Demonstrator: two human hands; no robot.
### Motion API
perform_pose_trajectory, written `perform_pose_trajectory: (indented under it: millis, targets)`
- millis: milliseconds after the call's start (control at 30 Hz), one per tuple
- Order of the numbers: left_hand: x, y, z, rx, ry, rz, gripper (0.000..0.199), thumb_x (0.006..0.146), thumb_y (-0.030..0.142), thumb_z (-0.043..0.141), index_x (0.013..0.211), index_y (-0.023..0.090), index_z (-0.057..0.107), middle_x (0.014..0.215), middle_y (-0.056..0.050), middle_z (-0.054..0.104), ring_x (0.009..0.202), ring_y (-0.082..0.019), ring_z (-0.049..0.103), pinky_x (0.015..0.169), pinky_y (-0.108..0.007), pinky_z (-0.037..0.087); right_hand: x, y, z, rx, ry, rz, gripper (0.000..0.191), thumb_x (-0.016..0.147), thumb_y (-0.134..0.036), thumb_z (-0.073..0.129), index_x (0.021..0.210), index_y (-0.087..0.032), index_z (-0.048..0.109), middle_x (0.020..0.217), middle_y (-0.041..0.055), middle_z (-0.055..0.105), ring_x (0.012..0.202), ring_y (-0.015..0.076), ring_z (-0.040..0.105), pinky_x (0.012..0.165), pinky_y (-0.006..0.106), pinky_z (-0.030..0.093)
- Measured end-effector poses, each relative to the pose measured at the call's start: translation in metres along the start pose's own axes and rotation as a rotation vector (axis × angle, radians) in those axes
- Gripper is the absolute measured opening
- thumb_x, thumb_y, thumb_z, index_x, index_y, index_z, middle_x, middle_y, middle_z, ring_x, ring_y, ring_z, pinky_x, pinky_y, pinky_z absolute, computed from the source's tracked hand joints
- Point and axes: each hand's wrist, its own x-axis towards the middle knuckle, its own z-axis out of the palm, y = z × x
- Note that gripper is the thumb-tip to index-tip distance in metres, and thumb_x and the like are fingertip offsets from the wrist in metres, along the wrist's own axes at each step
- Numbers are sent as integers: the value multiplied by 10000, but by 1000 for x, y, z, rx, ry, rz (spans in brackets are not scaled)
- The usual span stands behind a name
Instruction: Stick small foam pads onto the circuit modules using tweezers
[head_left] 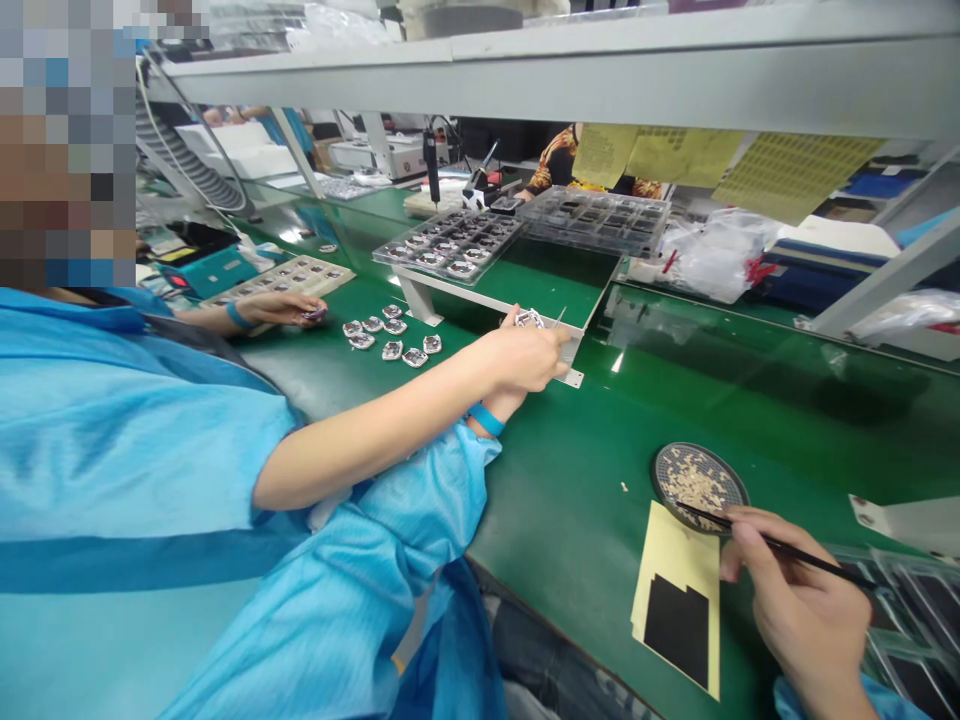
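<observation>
My right hand [806, 605] is closed around black tweezers [795, 550], their tips over a round dark dish [742, 490] of small beige pieces. Below the dish lies a yellow paper [712, 570] with a black sheet [679, 625] on it. My left hand [504, 402], below a blue wristband, is largely hidden behind a co-worker's bare forearm [390, 430] and hand. It appears closed on a small silver part [529, 319], shaped like a watch case. A thin metal point [560, 316] sticks up beside that part. Several similar silver parts [392, 350] lie on the table to the left.
A co-worker in blue sits close on the left, one arm crossing mine. Clear trays [480, 255] of parts rest on a raised stand. A white shelf [570, 75] hangs overhead. Plastic trays [919, 590] lie to my right. Another hand [292, 308] holds a part, far left.
</observation>
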Motion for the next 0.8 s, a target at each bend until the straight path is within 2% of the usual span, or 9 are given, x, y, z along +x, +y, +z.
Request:
perform_pose_trajectory:
  millis: [100, 167, 267, 300, 333, 433, 500, 633, 800]
  targets:
    - [10, 10, -5, -102, -112, -85, 518, 1043, 556, 353, 736, 214, 592, 632, -64, 450, 582, -186, 493, 475, -333, 476, 1, -2, 0, -3, -3, -6, 173, 900, -323, 712, 807, -180, 682, 784, 65, 707, 783, 191, 697, 579, 279, 494]
    - [11, 11, -7, -130, -139, -108, 445, 1030, 523, 429, 744, 220, 586, 660, -72, 458, 631, -207, 542, 510, -349, 488, 1, -3, 0, -4, -1, -9, 171, 900, -324, 711, 813, -179, 687, 813, 70, 716, 780, 190, 698, 573, 281, 493]
    - [0, 2, -4, -137, -16, -83, 156, 956, 325, 630, 932, 172, 650, 736, -68, 530, 684, -205, 612, 549, -322, 496, 1, -2, 0, 1, 2, -14, 163, 896, -325, 715, 834, -175, 696, 877, 79, 731, 746, 181, 696, 558, 286, 488]
    - [-7, -3, -2, -141, 105, -52, 186, 921, 269, 674, 1068, 157, 651, 797, -65, 581, 662, -183, 617, 547, -297, 486, 1, -1, 0, 3, 0, -14, 164, 894, -326, 716, 833, -175, 696, 884, 81, 732, 734, 179, 693, 555, 287, 487]
    - [-15, -8, 1, -143, 184, -34, 355, 905, 243, 693, 1241, 173, 602, 891, -63, 632, 635, -154, 614, 544, -274, 476, 1, -1, 0, 5, 2, -9, 166, 892, -329, 719, 832, -175, 695, 887, 81, 732, 722, 176, 691, 551, 288, 487]
    - [-34, -19, 9, -157, 305, -8, 732, 893, 282, 723, 1518, 287, 342, 1122, -59, 684, 582, -92, 598, 494, -222, 424, 1, -1, 0, 2, 1, 10, 184, 892, -347, 717, 824, -177, 696, 876, 78, 729, 683, 167, 679, 543, 287, 488]
    - [-40, -22, 12, -152, 302, -10, 687, 885, 330, 739, 1482, 253, 407, 1075, -54, 700, 584, -80, 603, 490, -211, 423, 1, 0, 0, -5, -3, 16, 198, 894, -362, 712, 823, -178, 699, 840, 70, 723, 657, 161, 670, 539, 282, 490]
    - [-43, -21, 16, -79, 122, -35, 318, 898, 390, 725, 1093, 141, 694, 859, -56, 705, 589, -85, 600, 553, -220, 480, 3, -1, 1, -19, -12, 16, 207, 899, -375, 703, 819, -184, 697, 748, 48, 694, 660, 160, 674, 548, 260, 507]
    - [-52, -21, 22, -13, -27, -59, 355, 895, 479, 713, 998, 139, 710, 826, -51, 708, 610, -100, 608, 607, -244, 503, 4, -3, 2, -29, -9, 33, 227, 892, -400, 706, 834, -181, 704, 628, 21, 653, 526, 140, 630, 479, 238, 498]
